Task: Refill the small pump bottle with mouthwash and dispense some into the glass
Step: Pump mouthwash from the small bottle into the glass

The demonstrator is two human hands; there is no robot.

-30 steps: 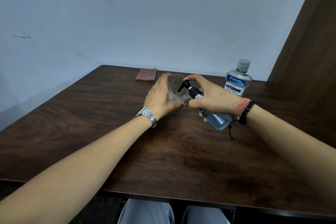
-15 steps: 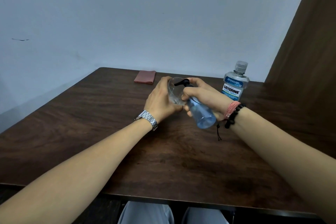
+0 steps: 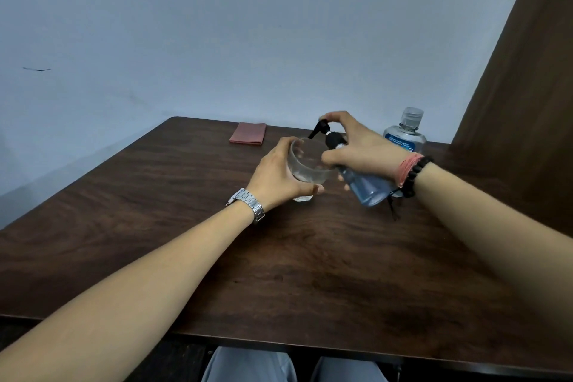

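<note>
My left hand (image 3: pixel 274 175) wraps around a clear glass (image 3: pixel 305 166), which is tilted toward the right just above the dark wooden table (image 3: pixel 279 257). My right hand (image 3: pixel 361 149) grips the small pump bottle (image 3: pixel 366 186) of pale blue liquid, leaning it left. A finger rests on top of its black pump head (image 3: pixel 322 127), and the nozzle points down over the glass rim. The large mouthwash bottle (image 3: pixel 406 133) stands capped behind my right wrist.
A folded pink cloth (image 3: pixel 248 133) lies at the table's far edge near the wall. A brown panel (image 3: pixel 527 87) rises on the right side. My knees show under the near table edge.
The pump bottle has shifted to the right and tilted more upright, with its nozzle now raised above the glass rim. My left hand keeps hold of the glass.
</note>
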